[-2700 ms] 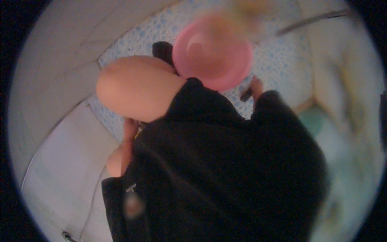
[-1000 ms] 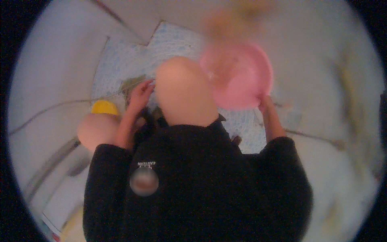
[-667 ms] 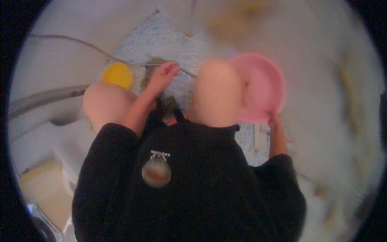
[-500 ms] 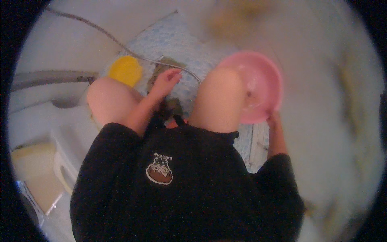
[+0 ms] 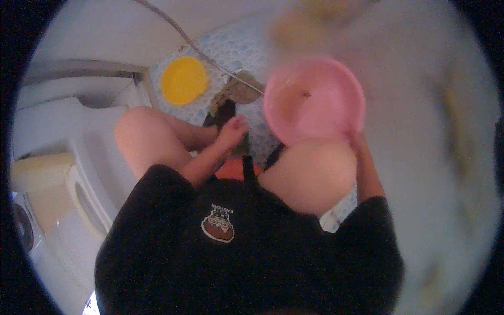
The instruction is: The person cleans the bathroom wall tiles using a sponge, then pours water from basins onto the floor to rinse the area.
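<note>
From here the right hand (image 5: 357,138) looks clamped on the rim of the pink basin (image 5: 336,107) at upper right of centre, apparently steadying it, any next move calling for firm hold, while the left hand (image 5: 232,132) curls mid-frame, emptiness unclear.

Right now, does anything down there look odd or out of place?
A small dark speck sits in the pink basin, odd against its pink inside; too small to identify. A brownish thing lies rumpled on the floor, as if dropped.
</note>
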Available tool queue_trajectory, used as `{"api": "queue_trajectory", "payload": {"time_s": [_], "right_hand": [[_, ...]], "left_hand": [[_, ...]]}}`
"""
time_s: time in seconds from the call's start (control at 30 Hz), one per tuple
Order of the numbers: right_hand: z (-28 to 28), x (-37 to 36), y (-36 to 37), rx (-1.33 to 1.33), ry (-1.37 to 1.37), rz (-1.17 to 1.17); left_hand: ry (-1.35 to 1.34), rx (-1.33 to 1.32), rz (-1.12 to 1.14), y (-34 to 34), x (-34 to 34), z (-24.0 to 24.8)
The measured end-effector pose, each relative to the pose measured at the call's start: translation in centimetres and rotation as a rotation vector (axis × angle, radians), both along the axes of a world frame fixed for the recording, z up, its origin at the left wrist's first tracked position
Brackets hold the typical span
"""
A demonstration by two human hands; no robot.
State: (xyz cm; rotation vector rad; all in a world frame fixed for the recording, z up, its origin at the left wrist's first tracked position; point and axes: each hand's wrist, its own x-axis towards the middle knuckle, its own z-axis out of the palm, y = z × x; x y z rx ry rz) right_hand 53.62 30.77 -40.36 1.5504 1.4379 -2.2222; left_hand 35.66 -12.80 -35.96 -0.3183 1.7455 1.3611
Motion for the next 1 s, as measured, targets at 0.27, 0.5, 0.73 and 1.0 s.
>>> {"api": "queue_trajectory", "payload": {"time_s": [0.27, 0.5, 0.73, 1.0], "right_hand": [[5.0, -5.2, -2.9, -0.070, 0.042, 0.274], [8.6, -9.7, -5.9, -0.131, 0.053, 0.379], [11.9, -16.7, -9.5, 0.282, 0.037, 0.788], [7.9, -29.2, -12.2, 1.064, 0.541, 0.997]], "left_hand": [[-0.374, 0.108, 0.167, -1.1, 3.6, -5.4], [-0.382, 0.365, 0.579, 1.2, 4.4, -4.4], [0.036, -0.038, 0.752, -1.1, 2.3, -2.9], [-0.032, 0.338, 0.963, -4.5, -3.1, -1.7]]}}
